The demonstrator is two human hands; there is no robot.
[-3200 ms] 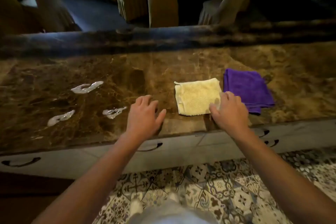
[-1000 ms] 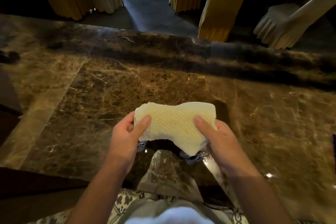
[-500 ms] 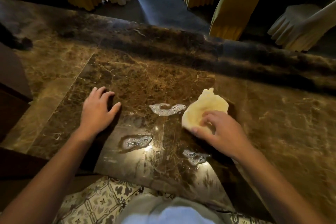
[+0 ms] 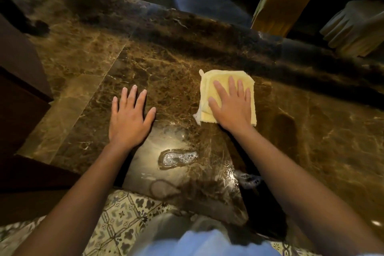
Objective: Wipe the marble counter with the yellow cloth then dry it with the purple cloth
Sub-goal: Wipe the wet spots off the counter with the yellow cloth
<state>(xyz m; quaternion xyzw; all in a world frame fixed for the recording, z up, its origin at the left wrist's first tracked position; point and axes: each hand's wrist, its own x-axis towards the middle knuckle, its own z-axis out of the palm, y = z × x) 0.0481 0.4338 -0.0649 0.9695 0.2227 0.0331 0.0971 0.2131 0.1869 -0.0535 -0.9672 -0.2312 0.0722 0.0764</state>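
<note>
The yellow cloth [image 4: 209, 85] lies folded and flat on the brown marble counter [image 4: 311, 131], right of centre. My right hand [image 4: 231, 106] presses down on it with the palm flat and the fingers spread. My left hand [image 4: 129, 118] rests flat on the bare marble to the left, holding nothing. A foamy puddle [image 4: 178, 158] sits on the counter between my forearms, and a second foamy patch [image 4: 247, 178] shows beside my right forearm near the front edge. The purple cloth is out of view.
Fabric-covered chairs [image 4: 284, 0] stand beyond the counter's raised far ledge [image 4: 207, 27]. A dark wooden unit [image 4: 18, 89] borders the counter on the left. Patterned floor tiles [image 4: 124, 214] show below the front edge.
My right hand went from pinching the bunched yellow cloth to pressing it flat, farther from me. The foam patch beside the cloth no longer shows. The left hand stays flat on the marble.
</note>
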